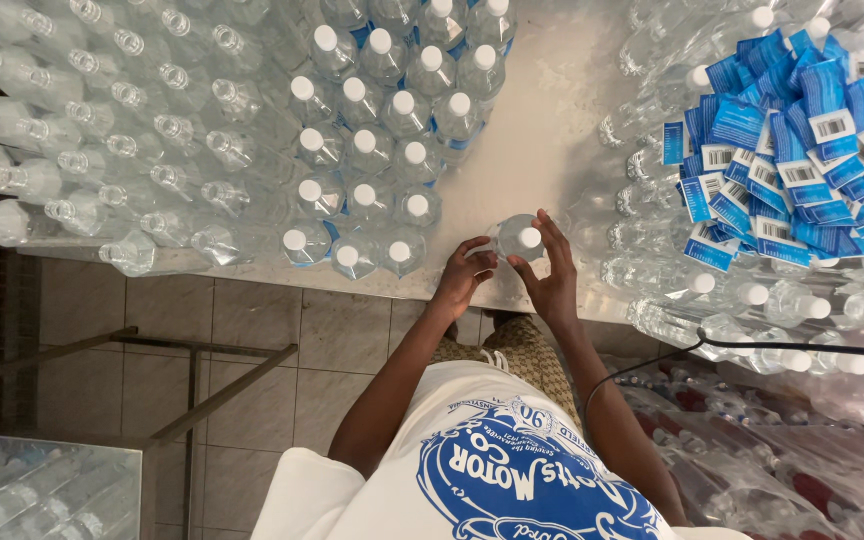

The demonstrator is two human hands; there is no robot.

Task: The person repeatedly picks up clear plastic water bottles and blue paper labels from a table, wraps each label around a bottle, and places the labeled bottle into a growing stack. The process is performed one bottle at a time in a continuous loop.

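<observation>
Item: one clear plastic bottle [518, 240], white-capped, standing upright on the pale table [537, 150] near its front edge. No label could be made out on it. The left hand [464, 275] and right hand [552, 270] flanked the bottle, each grip closed loosely about its sides, fingertips touching the plastic.

Left of the bottle: a block of capped bottles [377, 160] with blue labels, upright, and beyond them rows of uncapped empty bottles [102, 120]. Right of the bottle: a heap of blue labels [802, 140] resting on more capped bottles lying flat.
</observation>
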